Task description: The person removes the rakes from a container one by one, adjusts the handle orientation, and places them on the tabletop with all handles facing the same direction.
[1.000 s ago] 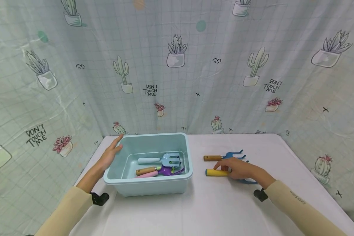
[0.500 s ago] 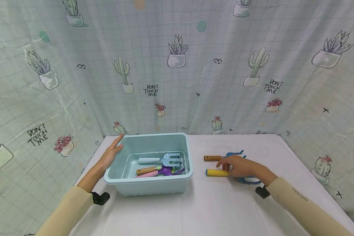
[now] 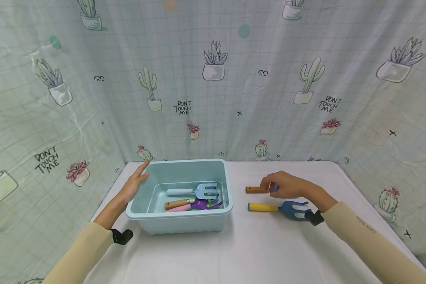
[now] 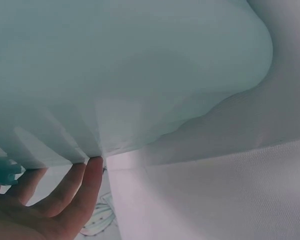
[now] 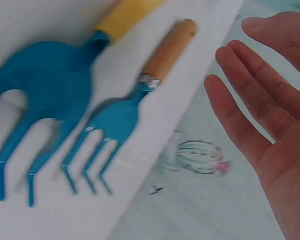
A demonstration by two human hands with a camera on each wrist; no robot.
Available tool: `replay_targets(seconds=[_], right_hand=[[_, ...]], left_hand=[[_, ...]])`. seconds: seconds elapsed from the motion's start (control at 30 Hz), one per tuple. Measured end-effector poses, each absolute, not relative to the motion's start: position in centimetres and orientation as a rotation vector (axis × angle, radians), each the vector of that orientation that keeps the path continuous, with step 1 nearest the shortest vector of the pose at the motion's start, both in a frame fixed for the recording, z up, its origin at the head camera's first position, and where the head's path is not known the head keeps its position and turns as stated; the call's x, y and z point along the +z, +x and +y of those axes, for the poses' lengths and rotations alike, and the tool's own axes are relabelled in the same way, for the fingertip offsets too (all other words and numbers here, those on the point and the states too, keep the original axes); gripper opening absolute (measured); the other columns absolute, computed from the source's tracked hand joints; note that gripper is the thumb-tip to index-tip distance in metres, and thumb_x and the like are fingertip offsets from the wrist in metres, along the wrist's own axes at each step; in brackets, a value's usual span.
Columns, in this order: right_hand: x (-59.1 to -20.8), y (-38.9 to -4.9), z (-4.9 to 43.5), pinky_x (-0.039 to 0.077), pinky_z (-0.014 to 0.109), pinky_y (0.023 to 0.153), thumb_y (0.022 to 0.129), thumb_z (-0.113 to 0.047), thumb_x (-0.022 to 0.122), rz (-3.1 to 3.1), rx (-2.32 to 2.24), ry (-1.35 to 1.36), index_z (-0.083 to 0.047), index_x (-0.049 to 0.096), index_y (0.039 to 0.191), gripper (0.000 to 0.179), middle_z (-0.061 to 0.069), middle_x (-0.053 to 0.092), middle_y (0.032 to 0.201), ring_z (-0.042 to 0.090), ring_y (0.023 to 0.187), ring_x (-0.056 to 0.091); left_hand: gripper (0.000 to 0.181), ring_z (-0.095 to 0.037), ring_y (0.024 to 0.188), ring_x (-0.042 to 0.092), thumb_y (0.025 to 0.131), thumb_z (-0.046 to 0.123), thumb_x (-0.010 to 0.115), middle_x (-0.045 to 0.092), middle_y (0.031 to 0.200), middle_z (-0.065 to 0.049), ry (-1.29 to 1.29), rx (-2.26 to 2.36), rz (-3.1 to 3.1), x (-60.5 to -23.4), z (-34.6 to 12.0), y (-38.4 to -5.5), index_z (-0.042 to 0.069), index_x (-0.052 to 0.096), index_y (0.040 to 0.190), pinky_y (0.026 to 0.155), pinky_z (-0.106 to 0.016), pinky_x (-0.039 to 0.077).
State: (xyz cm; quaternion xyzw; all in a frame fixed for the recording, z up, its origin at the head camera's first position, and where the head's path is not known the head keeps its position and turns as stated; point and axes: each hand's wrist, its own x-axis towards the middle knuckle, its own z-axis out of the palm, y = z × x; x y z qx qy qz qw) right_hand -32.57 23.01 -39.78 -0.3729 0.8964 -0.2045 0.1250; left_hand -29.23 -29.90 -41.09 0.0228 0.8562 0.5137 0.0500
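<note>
My left hand (image 3: pixel 130 188) grips the left rim of a light blue plastic bin (image 3: pixel 177 225), its thumb over the edge. The left wrist view has its fingers (image 4: pixel 87 185) along the bin's outer wall. My right hand (image 3: pixel 287 185) is over a small blue hand fork with a wooden handle (image 3: pixel 253 189), hiding most of its head. In the right wrist view this fork (image 5: pixel 112 120) lies apart from the hand, whose fingers are extended and hold nothing. A larger blue hand fork with a yellow handle (image 3: pixel 262 207) lies nearer me.
Inside the bin lie a light blue hand fork (image 3: pixel 206 191), a wooden handle (image 3: pixel 176 204), a purple tool head (image 3: pixel 200 203) and a pink handle (image 3: pixel 180 208). A cactus-print curtain (image 3: pixel 234 98) surrounds the white table (image 3: pixel 255 252) at the back and sides.
My right hand has moved away from the yellow-handled fork, farther back to the wooden-handled one. The yellow-handled fork is now uncovered. My left hand stays at the bin.
</note>
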Motion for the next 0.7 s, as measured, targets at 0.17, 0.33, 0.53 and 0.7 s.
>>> replay_targets(seconds=[0.17, 0.33, 0.53, 0.7], right_hand=[[-37.8, -32.6, 21.3, 0.059, 0.024, 0.08, 0.092, -0.003, 0.068, 2.64, -0.545, -1.135, -0.017, 0.074, 0.117, 0.029, 0.003, 0.075, 0.115, 0.014, 0.096, 0.07], [-35.6, -32.7, 19.3, 0.061, 0.026, 0.08, 0.091, -0.005, 0.07, 2.672, -0.49, -1.182, -0.016, 0.074, 0.118, 0.029, 0.0, 0.075, 0.114, 0.014, 0.096, 0.07], [-32.9, -32.9, 16.6, 0.062, 0.028, 0.079, 0.093, -0.004, 0.07, 2.699, -0.504, -1.261, -0.015, 0.067, 0.13, 0.039, 0.003, 0.074, 0.11, 0.016, 0.096, 0.07], [-31.2, -32.9, 14.3, 0.062, 0.027, 0.077, 0.094, -0.005, 0.07, 2.69, -0.52, -1.317, -0.014, 0.064, 0.135, 0.042, 0.006, 0.074, 0.109, 0.02, 0.095, 0.072]], left_hand=[[0.06, -0.051, 0.158, 0.011, 0.114, 0.034, 0.024, -0.004, 0.175, -0.015, 0.049, 1.563, 2.599, -41.2, -29.9, -29.2, 0.027, -0.001, 0.168, 0.12, -0.071, 0.025], [0.06, -0.051, 0.158, 0.01, 0.114, 0.035, 0.024, -0.002, 0.175, -0.016, 0.046, 1.549, 2.614, -41.3, -29.8, -29.0, 0.026, -0.001, 0.168, 0.121, -0.071, 0.023], [0.06, -0.052, 0.157, 0.014, 0.114, 0.034, 0.025, -0.001, 0.175, -0.017, 0.073, 1.576, 2.611, -41.2, -29.9, -29.2, 0.026, 0.0, 0.168, 0.119, -0.07, 0.028], [0.06, -0.051, 0.158, 0.013, 0.114, 0.035, 0.025, -0.002, 0.175, -0.016, 0.065, 1.568, 2.605, -41.1, -29.9, -29.2, 0.028, -0.001, 0.168, 0.119, -0.071, 0.026]])
